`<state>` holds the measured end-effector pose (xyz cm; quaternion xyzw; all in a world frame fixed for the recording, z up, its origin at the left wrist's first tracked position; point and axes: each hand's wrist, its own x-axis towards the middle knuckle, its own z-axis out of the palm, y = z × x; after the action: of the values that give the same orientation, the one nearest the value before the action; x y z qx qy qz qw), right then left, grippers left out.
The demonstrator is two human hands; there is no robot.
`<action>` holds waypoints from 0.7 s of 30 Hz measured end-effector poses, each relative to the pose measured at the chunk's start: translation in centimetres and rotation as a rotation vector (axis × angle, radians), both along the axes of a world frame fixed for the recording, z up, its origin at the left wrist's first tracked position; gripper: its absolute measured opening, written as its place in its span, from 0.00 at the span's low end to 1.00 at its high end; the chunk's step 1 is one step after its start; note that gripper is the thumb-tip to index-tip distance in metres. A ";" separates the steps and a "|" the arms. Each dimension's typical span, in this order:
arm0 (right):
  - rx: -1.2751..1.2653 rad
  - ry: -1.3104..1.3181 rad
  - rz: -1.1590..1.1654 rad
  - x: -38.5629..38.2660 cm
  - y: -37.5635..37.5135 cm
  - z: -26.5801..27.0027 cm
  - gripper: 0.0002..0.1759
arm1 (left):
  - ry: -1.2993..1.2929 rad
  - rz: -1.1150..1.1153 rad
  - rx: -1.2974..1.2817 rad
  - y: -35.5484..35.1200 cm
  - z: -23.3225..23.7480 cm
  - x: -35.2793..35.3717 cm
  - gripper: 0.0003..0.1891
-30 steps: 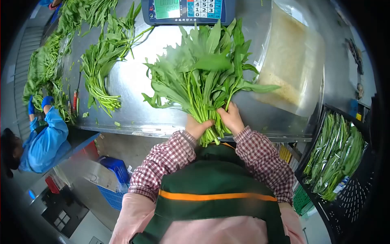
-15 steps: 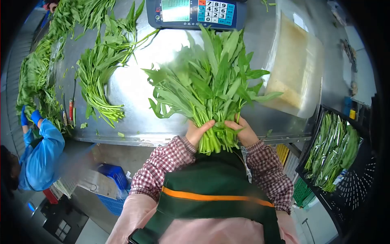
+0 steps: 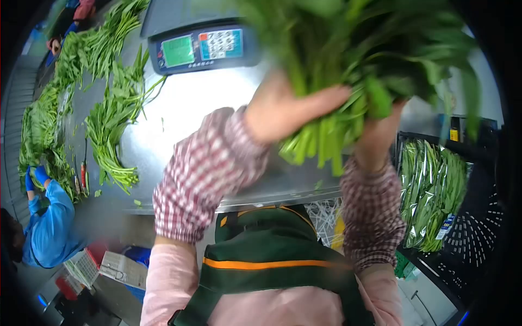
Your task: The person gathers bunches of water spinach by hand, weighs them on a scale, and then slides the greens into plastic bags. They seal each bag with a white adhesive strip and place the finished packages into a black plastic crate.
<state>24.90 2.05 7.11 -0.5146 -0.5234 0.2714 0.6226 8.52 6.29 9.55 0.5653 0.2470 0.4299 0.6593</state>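
A large bunch of water spinach (image 3: 375, 49) is lifted close to the camera, its leaves pointing up and away and blurred by motion. My left hand (image 3: 283, 108) grips the stems from the left, thumb across them. On the other side my right hand (image 3: 382, 133) is wrapped round the same stems, partly hidden by leaves. The cut stem ends (image 3: 321, 144) hang below both hands, over the metal table's front edge area. Left of the bunch stands a digital scale (image 3: 202, 48) with a lit green display.
Another water spinach bunch (image 3: 111, 146) lies on the metal table (image 3: 163, 146), beside a red-handled knife (image 3: 83, 175). More greens (image 3: 43, 119) line the far left, where a co-worker in blue sleeves (image 3: 54, 223) handles them. Bagged greens (image 3: 435, 190) fill a black crate (image 3: 481, 217) at right.
Both hands have raised the bunch off the table edge, up and to the right, nearer the camera. The view has shifted, so the scale appears further left.
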 end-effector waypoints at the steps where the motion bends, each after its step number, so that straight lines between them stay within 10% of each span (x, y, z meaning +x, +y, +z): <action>1: 0.035 -0.206 -0.045 3.2 1.2 1.2 0.22 | 0.041 -0.007 0.187 2.1 0.3 2.9 0.14; 3: -0.045 -0.096 -0.039 8.4 1.9 -0.9 0.23 | -0.122 -0.184 -0.072 4.0 -0.9 8.2 0.26; 9: -0.797 0.372 -0.112 16.4 1.1 -21.9 0.27 | 0.441 -0.148 -0.687 4.1 -20.0 15.1 0.40; 12: -0.915 0.101 0.163 17.4 2.7 -18.8 0.34 | 0.790 0.021 -0.547 3.2 -18.0 15.3 0.49; 15: -1.162 -0.718 0.200 19.4 1.8 -10.7 0.34 | 1.062 0.123 -0.273 2.4 -17.1 12.2 0.49; 19: -0.566 -0.943 -0.210 28.8 0.2 -14.5 0.25 | 1.157 0.285 -0.124 2.7 -19.6 6.7 0.41; 21: -1.071 -0.429 -0.044 29.2 3.0 -15.2 0.21 | 1.018 0.233 -0.304 4.3 -21.8 7.6 0.27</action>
<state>54.10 5.03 -8.14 -0.8123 -0.4167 0.3749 0.1608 16.12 10.62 -12.23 0.5693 0.6553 0.1315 0.4788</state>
